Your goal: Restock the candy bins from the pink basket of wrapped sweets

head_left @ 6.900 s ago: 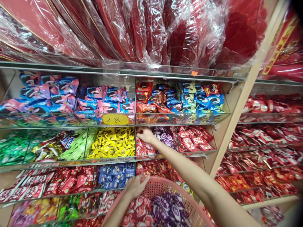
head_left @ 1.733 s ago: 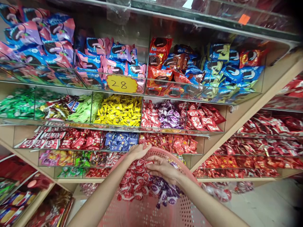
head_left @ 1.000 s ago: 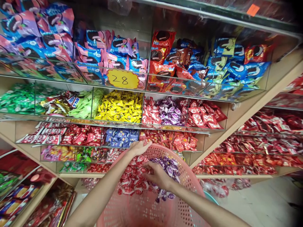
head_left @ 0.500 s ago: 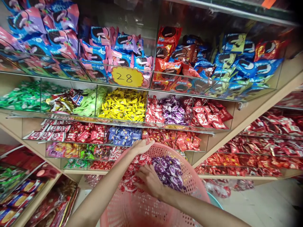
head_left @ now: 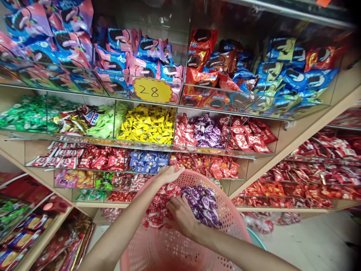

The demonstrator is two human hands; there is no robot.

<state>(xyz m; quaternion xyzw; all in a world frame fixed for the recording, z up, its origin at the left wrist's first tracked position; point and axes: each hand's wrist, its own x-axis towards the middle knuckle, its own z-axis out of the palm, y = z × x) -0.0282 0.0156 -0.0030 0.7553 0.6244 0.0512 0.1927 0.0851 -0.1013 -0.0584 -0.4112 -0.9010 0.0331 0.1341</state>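
A pink perforated basket (head_left: 228,210) tilts in front of me, its far rim up near the shelves. My left hand (head_left: 170,174) grips that far rim, fingers closed over it. Inside lie red-and-white wrapped candies (head_left: 158,210) on the left and purple-and-white wrapped candies (head_left: 201,205) on the right. Between the two piles is my right hand (head_left: 180,216), its fingers curled against the red candies; the fingertips are partly hidden, and whether they hold a candy cannot be made out.
Glass-fronted shelves hold yellow candies (head_left: 148,124), green candies (head_left: 25,114) and cookie packs (head_left: 146,69) above a yellow price tag (head_left: 152,90). More red packets (head_left: 307,173) fill a rack at right. A teal rim (head_left: 256,239) shows behind the basket.
My right hand has shifted slightly right within the basket, and its fingers look more curled. My left hand stays on the rim.
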